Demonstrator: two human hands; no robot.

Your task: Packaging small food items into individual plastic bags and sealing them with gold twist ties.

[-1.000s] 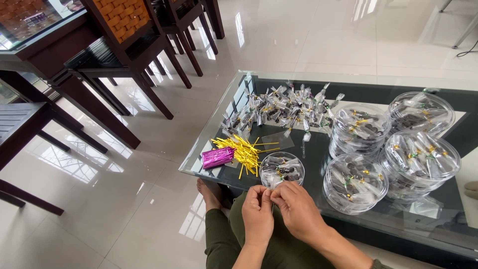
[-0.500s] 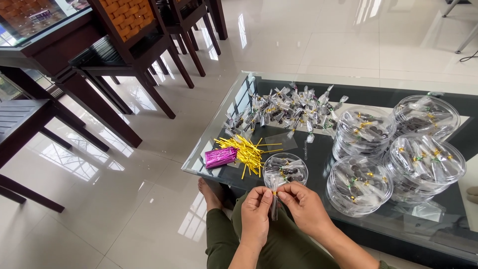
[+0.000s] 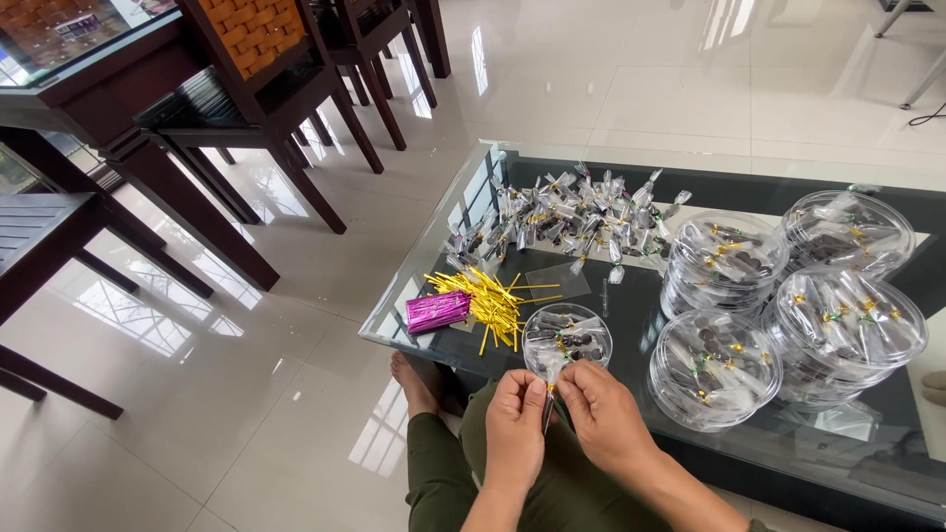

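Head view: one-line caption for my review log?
Both hands, left hand and right hand, pinch a small clear packet beside gold twist ties on a glass table.

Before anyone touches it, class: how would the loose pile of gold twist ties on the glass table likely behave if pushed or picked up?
The gold twist ties are thin, separate strips, so they are probably very light and would scatter rather than move together. They lie on smooth glass table, so a push would likely make them slide easily. A few look bent, which suggests they flex and hold a bend.

Glossy white tile floor (image 3: 641,79), dark wooden chairs (image 3: 266,89).
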